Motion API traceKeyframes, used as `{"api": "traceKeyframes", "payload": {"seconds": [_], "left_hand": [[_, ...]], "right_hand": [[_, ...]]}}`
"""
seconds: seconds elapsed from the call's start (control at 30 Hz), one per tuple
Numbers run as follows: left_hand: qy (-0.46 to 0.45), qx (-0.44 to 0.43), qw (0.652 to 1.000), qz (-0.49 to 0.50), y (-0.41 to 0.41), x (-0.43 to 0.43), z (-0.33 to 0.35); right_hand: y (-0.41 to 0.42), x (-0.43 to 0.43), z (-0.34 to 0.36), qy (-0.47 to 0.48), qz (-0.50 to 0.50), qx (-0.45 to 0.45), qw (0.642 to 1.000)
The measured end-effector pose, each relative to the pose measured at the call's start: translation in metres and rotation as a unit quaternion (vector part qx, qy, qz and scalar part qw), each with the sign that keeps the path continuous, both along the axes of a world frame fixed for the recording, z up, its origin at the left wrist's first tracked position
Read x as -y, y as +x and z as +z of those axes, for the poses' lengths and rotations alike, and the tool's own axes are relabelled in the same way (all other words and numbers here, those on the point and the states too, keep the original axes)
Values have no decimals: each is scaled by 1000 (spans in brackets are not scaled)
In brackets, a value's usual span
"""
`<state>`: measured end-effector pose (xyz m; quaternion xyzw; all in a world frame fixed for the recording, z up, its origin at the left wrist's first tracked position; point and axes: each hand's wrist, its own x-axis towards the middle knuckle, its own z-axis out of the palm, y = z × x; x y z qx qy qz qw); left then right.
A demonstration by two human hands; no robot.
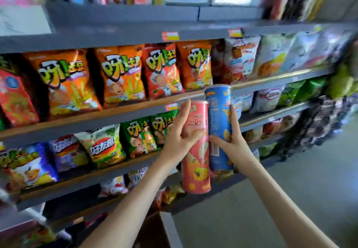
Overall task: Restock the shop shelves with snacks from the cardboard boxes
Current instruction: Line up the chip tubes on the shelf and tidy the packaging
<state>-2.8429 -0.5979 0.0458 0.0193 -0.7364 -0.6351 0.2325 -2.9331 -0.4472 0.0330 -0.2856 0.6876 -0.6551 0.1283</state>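
Observation:
My left hand grips a pink-red crisp can, held upright in front of the shelves. My right hand grips a blue crisp can right beside it, and the two cans touch side by side. Both cans hover in front of the grey shelf unit, level with its middle rows. At the bottom edge a corner of a brown cardboard box shows between my forearms.
The shelves are packed with snack bags: orange bags on the upper row, green bags and mixed bags below, pale and green packs to the right. Grey floor lies at the right. Books and packets fill the top shelf.

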Motion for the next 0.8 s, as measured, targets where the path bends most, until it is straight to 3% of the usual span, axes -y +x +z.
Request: {"api": "traceKeyframes", "payload": {"seconds": [0.2,0.43,0.63,0.8], "left_hand": [[-21,-87,993,-78,-116,-47,56],[-24,-98,981,-164,-247,-126,99],[-30,-135,978,-157,-356,-204,153],[-39,-202,974,-90,-428,-230,224]], "right_hand": [[-86,-58,40,-58,-90,-4,994],[-199,-147,80,-81,-141,-69,984],[-313,-228,118,-93,-111,-105,984],[-406,-271,159,-96,-71,-136,983]]}}
